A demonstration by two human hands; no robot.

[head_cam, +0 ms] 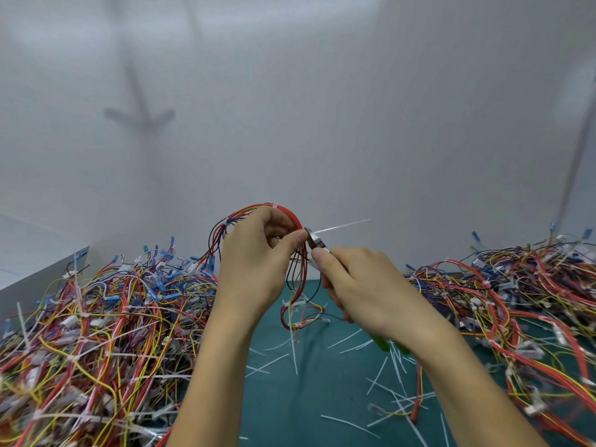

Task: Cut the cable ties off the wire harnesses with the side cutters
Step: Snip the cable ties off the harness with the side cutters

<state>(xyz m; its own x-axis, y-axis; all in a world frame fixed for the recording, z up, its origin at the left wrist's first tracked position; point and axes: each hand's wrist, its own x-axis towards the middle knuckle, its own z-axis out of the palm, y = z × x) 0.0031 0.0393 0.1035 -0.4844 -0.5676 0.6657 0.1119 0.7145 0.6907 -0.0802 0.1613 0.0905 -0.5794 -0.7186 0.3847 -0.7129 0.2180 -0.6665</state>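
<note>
Centrally, above the green tabletop [306,404], the left hand [254,269] pinches a raised wire harness [288,211], thumb and fingers curled round its red loop. The right hand [364,285] grips the side cutters [314,239], green handles poking out below the palm. The metal head sits just beside the left thumb tip, at the base of a white cable tie [345,225] whose tail sticks out rightward. Cannot tell if the blades bite. On both sides lie heaps of harnesses [96,333]; cut tie pieces [387,375] litter the tabletop between.
</note>
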